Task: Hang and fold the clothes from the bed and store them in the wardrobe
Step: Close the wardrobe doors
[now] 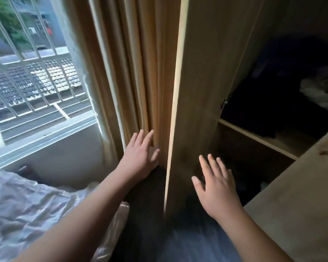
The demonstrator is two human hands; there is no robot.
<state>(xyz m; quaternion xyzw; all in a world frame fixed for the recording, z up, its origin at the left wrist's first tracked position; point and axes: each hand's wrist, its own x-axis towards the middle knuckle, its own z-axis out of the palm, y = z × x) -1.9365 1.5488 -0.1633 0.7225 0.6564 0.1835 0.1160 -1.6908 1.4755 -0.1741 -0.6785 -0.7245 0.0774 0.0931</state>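
The left hand (141, 154) is open, fingers spread, flat by the outer side of the wardrobe door (195, 110), close to the curtain (133, 72). The right hand (216, 186) is open too, fingers spread, on the inner side of that door. It's hard to tell if it touches the wood or just floats near it. The 2 hands are apart w/ the door edge between them. Neither one holds anything.

The wardrobe (254, 137) is open, just past the right hand. Dark clothes (263, 103) sit on the shelf above that hand, w/ something pale (318, 93) further right. Too dark in there to say what's what.

The bed (27, 205) is down & left of the left arm, w/ a crinkly pale sheet. No loose clothes show on the bit of bed in view. A dark blurry cloth (150, 214) lies low between the 2 arms; can't tell what it is.

The door is prob stiff, flat & a bit heavy. It will swing on its hinge (224, 103), so a push w/ a flat palm near the free edge should move it easy. Clothes will be soft, light & floppy. Best to take a top by the shoulders or collar w/ both hands so it hangs straight for folding or for a hanger.
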